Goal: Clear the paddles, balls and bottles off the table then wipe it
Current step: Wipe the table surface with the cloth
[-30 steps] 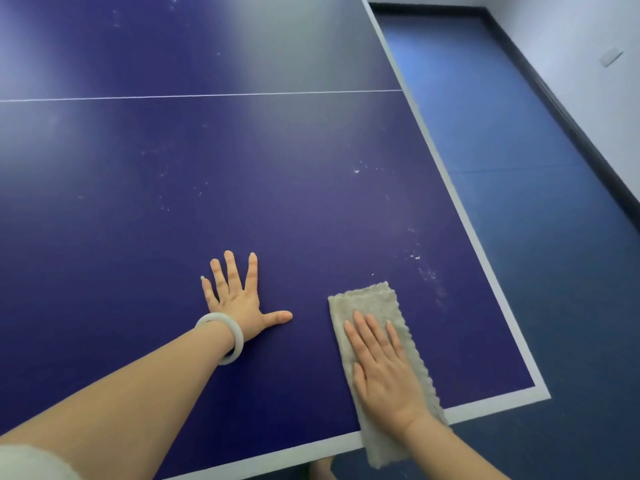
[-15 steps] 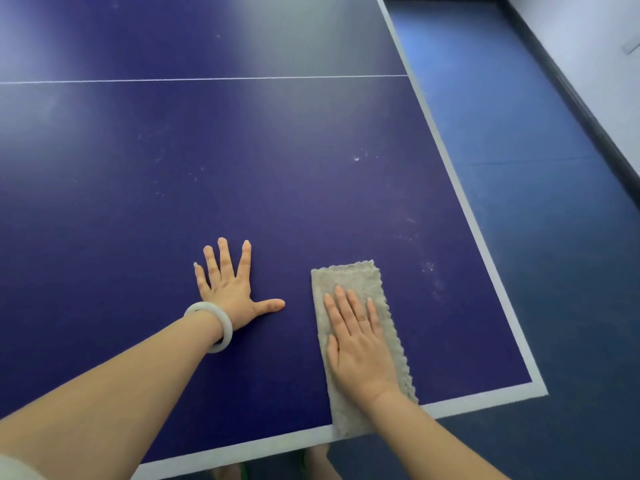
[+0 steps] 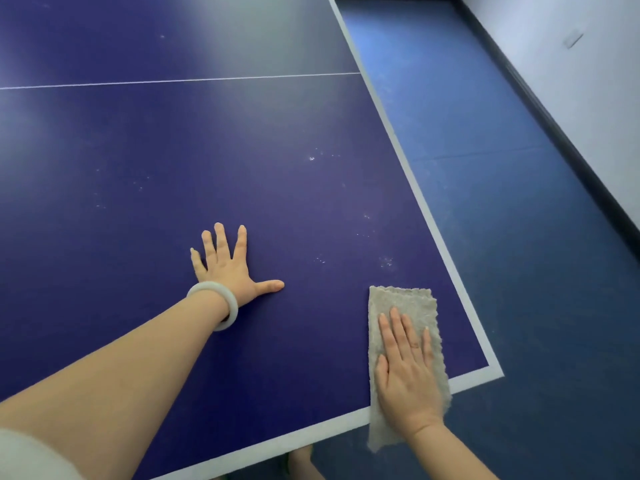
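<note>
The grey cloth (image 3: 403, 303) lies folded in a long strip on the blue table (image 3: 242, 150), near its right near corner, with its lower end hanging over the white-edged near side. The right hand (image 3: 405, 372) presses flat on the cloth, fingers (image 3: 398, 327) straight and close together, pointing away from the person. The left hand (image 3: 228, 268) rests palm-down on the bare tabletop well to the left, fingers spread wide and thumb stuck out to the right. A pale bracelet (image 3: 221, 299) circles that wrist. White specks (image 3: 386, 261) dot the surface just beyond the cloth. A blue floor (image 3: 502, 237) and a pale wall (image 3: 571, 81) lie to the right.
</note>
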{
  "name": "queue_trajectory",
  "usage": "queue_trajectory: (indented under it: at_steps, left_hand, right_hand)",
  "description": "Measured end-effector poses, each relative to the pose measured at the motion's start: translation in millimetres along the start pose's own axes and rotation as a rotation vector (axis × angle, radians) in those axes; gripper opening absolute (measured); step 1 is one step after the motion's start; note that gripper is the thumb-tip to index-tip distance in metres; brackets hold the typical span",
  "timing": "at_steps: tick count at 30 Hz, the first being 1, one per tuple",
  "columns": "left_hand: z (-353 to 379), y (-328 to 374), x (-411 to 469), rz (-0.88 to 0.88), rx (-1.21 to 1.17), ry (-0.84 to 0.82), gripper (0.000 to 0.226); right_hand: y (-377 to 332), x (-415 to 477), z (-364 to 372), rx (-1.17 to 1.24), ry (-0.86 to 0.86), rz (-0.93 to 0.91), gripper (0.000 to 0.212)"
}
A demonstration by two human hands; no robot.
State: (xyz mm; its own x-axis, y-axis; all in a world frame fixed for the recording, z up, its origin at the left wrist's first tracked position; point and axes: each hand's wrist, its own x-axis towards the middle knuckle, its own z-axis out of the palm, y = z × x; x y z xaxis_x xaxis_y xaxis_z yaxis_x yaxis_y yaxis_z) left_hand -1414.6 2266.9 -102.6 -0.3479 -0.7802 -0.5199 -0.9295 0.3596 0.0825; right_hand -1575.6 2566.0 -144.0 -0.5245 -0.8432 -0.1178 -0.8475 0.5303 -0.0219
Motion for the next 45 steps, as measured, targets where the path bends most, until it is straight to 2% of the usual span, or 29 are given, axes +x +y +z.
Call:
queue_trajectory:
  at_steps: [3, 10, 13, 18, 26, 29, 35, 41, 45]
  left_hand:
    - [1, -2, 2, 0.002, 0.009, -0.037, 0.132]
    - [0, 1, 2, -0.012, 0.006, -0.058, 0.133]
    - [0, 1, 2, -0.011, -0.01, -0.059, 0.134]
    - [0, 2, 2, -0.018, -0.017, -0.059, 0.134]
    - [0, 4, 3, -0.022, -0.012, -0.057, 0.133]
    - [-1, 4, 3, -0.021, -0.009, -0.062, 0.134]
    - [0, 3, 4, -0.031, 0.029, -0.06, 0.131]
    - [1, 3, 4, -0.032, 0.029, -0.055, 0.13]
    - [1, 2, 5, -0.029, 0.026, -0.065, 0.129]
  right_hand:
    - [22, 4, -2, 0.008, -0.003, 0.13, 0.066]
    - [41, 63, -14, 0.016, -0.048, 0.207, 0.065]
    - [54, 43, -11, 0.01, -0.037, 0.201, 0.065]
    - [83, 15, -9, 0.031, -0.064, 0.323, 0.065]
    - [103, 78, -20, 0.123, -0.074, 0.253, 0.063]
    - [107, 65, -17, 0.139, -0.066, 0.239, 0.062]
    - [93, 43, -13, 0.094, -0.083, 0.368, 0.063]
    - [52, 136, -27, 0.092, -0.056, 0.404, 0.062]
    - [10, 205, -34, 0.078, -0.063, 0.298, 0.063]
